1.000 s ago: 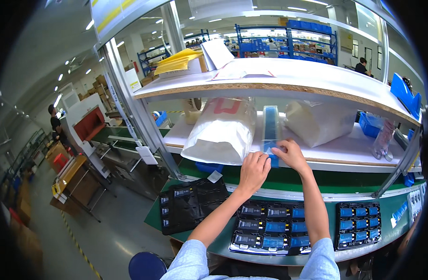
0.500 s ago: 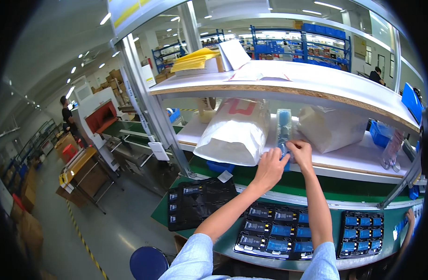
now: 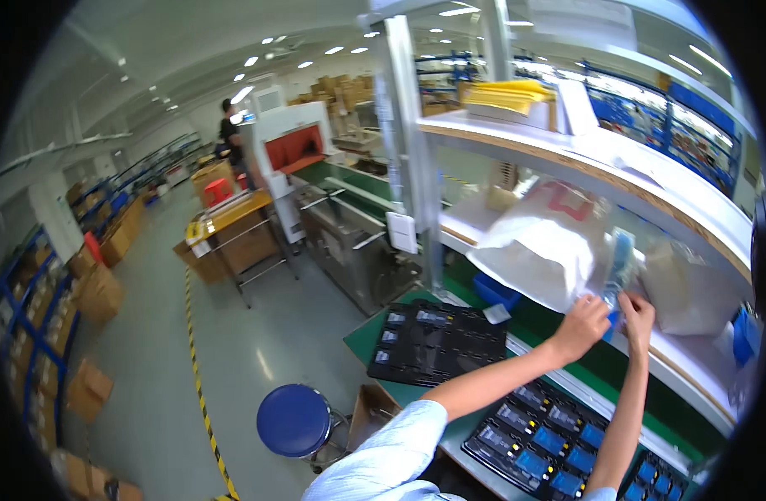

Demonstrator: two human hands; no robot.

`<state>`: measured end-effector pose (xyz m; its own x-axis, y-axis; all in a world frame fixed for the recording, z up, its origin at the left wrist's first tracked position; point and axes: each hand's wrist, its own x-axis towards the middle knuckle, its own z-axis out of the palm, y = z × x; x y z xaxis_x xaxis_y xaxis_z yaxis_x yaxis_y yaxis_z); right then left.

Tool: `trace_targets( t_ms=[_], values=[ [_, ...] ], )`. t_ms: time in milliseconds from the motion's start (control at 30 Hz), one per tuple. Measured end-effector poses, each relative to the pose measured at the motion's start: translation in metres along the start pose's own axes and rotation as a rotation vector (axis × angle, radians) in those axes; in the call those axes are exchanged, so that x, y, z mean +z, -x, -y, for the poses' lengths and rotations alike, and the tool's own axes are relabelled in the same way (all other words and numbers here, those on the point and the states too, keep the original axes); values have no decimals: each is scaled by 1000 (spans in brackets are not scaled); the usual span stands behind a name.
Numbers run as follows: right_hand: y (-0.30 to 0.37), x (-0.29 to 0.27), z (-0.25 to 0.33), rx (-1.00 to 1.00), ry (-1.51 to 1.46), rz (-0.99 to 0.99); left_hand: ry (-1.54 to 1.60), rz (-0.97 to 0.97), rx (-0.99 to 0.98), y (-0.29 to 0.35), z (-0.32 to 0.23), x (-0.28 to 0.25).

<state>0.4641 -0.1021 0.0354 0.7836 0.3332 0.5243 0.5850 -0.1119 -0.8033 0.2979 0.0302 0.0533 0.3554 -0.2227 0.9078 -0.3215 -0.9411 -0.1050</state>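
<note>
Pinching the blue strip [image 3: 622, 253]: left hand [image 3: 583, 327], right hand [image 3: 638, 319], each grip clamped on it.

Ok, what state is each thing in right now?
Strip, lower end partly hidden
Left hand, at strip's lower end; grip unclear
Right hand, likewise
Left tray, partly filled
Middle tray, loaded, partly hidden
Stool, unoccupied
Yellow envelopes, stacked

A factory workshop was indicated: black trays [image 3: 440, 342] of parts [image 3: 550, 440] were laid on a green workbench [image 3: 364, 337], a conveyor [image 3: 350, 184] was joined to a machine [image 3: 295, 146], the floor [image 3: 145, 376] was marked with striped tape [image 3: 196, 367], and cardboard boxes [image 3: 99, 296] were seen beside blue racks [image 3: 40, 334].
</note>
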Motion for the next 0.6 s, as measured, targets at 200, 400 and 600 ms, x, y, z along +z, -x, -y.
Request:
trace_targets(
  t_ms=[200,400,600],
  values=[
    [14,15,41,66,5,18,464,51,-436,3,8,-9],
    [21,10,57,109,-96,5,502,-21,-429,5,-5,-32],
    [27,6,46,19,-80,-148,259,-39,-20,36,-33,-61]
  ],
)
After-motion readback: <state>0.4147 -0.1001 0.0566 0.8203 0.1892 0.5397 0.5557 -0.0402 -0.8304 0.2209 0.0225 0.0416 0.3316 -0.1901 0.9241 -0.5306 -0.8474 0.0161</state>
